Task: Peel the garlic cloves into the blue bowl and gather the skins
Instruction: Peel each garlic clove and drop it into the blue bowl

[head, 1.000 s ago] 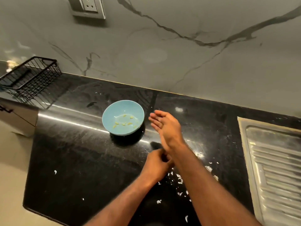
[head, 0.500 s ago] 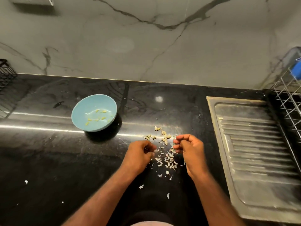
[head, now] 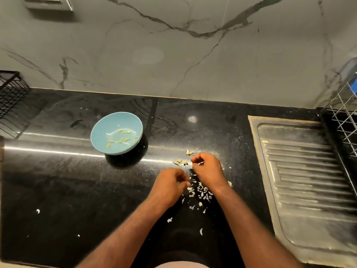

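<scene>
The blue bowl (head: 100,135) stands on the black counter, left of my hands, with several peeled garlic cloves (head: 123,139) inside. A few unpeeled cloves (head: 182,161) lie just left of my right hand (head: 207,169), whose curled fingers pinch a small pale piece, probably a clove. My left hand (head: 170,185) is loosely curled beside it; what it holds is hidden. A pile of white skins (head: 201,191) lies between and below my hands.
A steel sink drainboard (head: 305,180) fills the right. A white wire rack (head: 345,120) sits at the far right and a black wire basket (head: 9,99) at the far left. Stray skin bits (head: 38,211) dot the counter (head: 58,180). A marble wall backs it.
My right hand has come back from beside the bowl to the skin pile and curled around a small piece. The view has swung right, revealing the unpeeled cloves.
</scene>
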